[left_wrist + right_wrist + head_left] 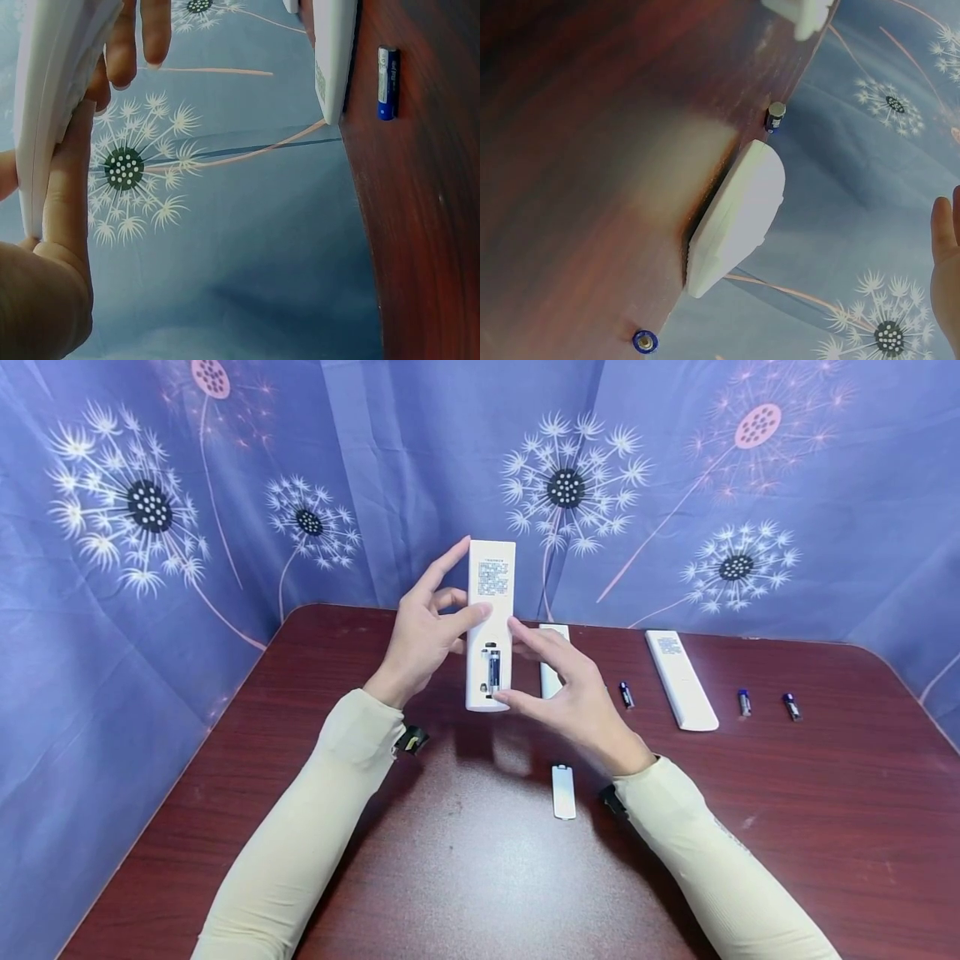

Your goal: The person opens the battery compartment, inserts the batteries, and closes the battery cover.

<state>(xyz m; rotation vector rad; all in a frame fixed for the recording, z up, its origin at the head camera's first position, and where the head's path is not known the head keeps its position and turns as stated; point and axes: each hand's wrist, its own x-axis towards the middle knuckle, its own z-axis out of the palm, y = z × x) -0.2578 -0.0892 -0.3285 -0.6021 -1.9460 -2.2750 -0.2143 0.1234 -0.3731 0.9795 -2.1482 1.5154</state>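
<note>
Likely seating a battery (494, 671).
Left hand (422, 631) pinches remote (498, 625); right hand (576, 693), its right edge; bare-looking slot (484, 670) calls for another.

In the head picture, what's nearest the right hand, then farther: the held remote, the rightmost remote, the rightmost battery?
1. Held remote: touching the right hand.
2. Rightmost remote: on the table, to the right.
3. Rightmost battery: farther right on the table.

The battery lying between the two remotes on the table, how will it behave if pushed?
The battery would probably roll if nudged sideways, as it's a cylinder on its side. The glossy table likely offers little grip, so it may slide too.
</note>
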